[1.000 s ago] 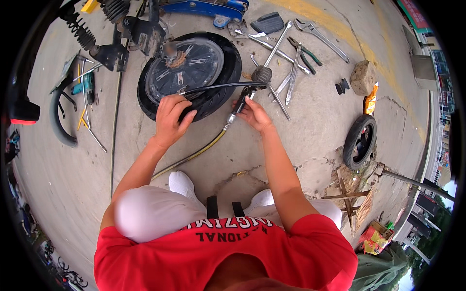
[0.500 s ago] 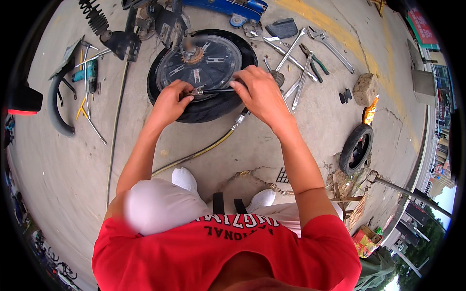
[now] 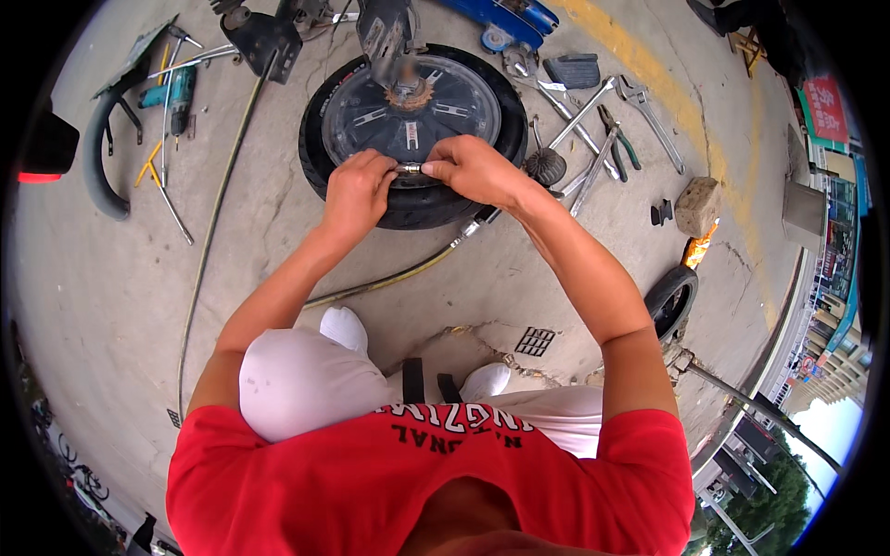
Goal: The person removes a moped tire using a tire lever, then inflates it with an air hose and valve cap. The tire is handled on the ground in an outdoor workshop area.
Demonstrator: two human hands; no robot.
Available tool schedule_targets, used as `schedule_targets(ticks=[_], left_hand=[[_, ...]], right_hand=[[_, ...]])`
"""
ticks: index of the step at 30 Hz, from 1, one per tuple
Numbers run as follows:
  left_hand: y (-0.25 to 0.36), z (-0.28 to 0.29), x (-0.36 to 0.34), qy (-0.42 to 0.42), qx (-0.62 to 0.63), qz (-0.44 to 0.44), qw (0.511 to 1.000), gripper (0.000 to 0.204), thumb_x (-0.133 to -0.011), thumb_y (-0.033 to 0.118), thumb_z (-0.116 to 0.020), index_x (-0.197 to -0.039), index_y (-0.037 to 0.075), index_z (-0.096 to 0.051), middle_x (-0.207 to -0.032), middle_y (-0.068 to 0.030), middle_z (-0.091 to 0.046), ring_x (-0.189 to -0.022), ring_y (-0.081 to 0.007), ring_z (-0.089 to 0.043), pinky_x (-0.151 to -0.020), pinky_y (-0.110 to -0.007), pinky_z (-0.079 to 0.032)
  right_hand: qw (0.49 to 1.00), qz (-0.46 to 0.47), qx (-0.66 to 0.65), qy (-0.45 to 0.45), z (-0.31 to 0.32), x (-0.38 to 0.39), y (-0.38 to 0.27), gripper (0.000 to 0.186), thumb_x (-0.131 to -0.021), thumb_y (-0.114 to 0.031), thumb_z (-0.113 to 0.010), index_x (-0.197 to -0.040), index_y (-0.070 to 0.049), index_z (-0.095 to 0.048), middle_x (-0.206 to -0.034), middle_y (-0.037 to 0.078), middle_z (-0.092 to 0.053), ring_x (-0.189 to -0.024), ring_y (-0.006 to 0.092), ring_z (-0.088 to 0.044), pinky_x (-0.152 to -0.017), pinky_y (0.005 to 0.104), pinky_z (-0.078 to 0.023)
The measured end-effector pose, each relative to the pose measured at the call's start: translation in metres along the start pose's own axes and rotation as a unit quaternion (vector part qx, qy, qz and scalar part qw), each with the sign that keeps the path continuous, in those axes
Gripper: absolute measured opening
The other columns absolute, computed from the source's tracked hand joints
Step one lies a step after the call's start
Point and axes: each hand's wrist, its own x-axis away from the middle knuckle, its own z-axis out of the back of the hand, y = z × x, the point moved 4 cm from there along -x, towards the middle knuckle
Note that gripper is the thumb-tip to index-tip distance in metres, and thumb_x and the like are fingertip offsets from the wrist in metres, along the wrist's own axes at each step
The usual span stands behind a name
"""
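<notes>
A motor wheel with a black tyre (image 3: 408, 221) lies flat in front of me, its grey hub cover (image 3: 464, 88) facing up. Over its near rim, a small metal air chuck (image 3: 409, 169) shows between my two hands. My left hand (image 3: 359, 192) is closed in a pinch at the chuck's left end; what lies under those fingertips is hidden. My right hand (image 3: 471, 170) pinches the other end between thumb and fingers. A yellow-and-black air hose (image 3: 394, 277) runs up to a metal coupler (image 3: 465, 233) beside the tyre, below my right hand.
Wrenches (image 3: 649, 120), green-handled pliers (image 3: 619, 139) and a black pedal (image 3: 572, 70) lie right of the wheel. A drill (image 3: 181, 102) and curved mudguard (image 3: 97, 176) are at left. A stone block (image 3: 697, 206) and loose tyre (image 3: 671, 301) sit farther right. A blue jack (image 3: 505, 18) stands behind.
My right hand has moved left toward my left hand, covering the black hose length that showed between them. The view has shifted, so the wheel appears farther right.
</notes>
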Motion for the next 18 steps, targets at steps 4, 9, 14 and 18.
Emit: schedule_targets(ticks=[4, 9, 14, 18], left_hand=[[0.005, 0.000, -0.004, -0.017, 0.008, 0.010, 1.000, 0.010, -0.075, 0.001, -0.067, -0.085, 0.001, -0.064, -0.080, -0.0123, -0.058, -0.076, -0.0331, -0.059, -0.067, -0.040, -0.047], [0.000, 0.001, -0.006, -0.063, 0.034, 0.064, 0.995, 0.012, -0.077, 0.001, -0.066, -0.088, 0.001, -0.063, -0.081, -0.0116, -0.057, -0.078, -0.0332, -0.059, -0.068, -0.040, -0.047], [0.010, -0.012, -0.012, -0.079, 0.041, 0.039, 0.995, 0.011, -0.078, -0.001, -0.065, -0.088, -0.001, -0.061, -0.083, -0.0124, -0.058, -0.076, -0.0330, -0.059, -0.068, -0.038, -0.046], [0.008, -0.009, -0.012, -0.091, 0.036, 0.071, 0.993, 0.011, -0.079, -0.002, -0.064, -0.089, -0.002, -0.061, -0.083, -0.0142, -0.058, -0.072, -0.0305, -0.059, -0.066, -0.035, -0.047]], right_hand=[[0.996, 0.019, 0.053, 0.067, -0.004, 0.015, -0.001, 0.025, -0.088, -0.018, -0.062, -0.102, 0.002, -0.062, -0.087, 0.022, -0.066, -0.085, 0.0369, -0.064, -0.074, 0.0410, -0.048], [0.982, 0.024, 0.165, 0.087, -0.001, 0.032, -0.022, 0.028, -0.086, -0.021, -0.064, -0.105, -0.001, -0.062, -0.084, 0.022, -0.066, -0.084, 0.0389, -0.063, -0.071, 0.0461, -0.049], [0.975, 0.053, 0.177, 0.126, 0.006, 0.040, -0.003, 0.025, -0.085, -0.020, -0.064, -0.104, -0.003, -0.062, -0.078, 0.020, -0.065, -0.078, 0.0391, -0.063, -0.065, 0.0471, -0.048], [0.947, 0.055, 0.140, 0.283, 0.067, 0.063, -0.005, 0.027, -0.088, -0.022, -0.061, -0.107, -0.003, -0.060, -0.081, 0.020, -0.066, -0.080, 0.0393, -0.063, -0.067, 0.0460, -0.049]])
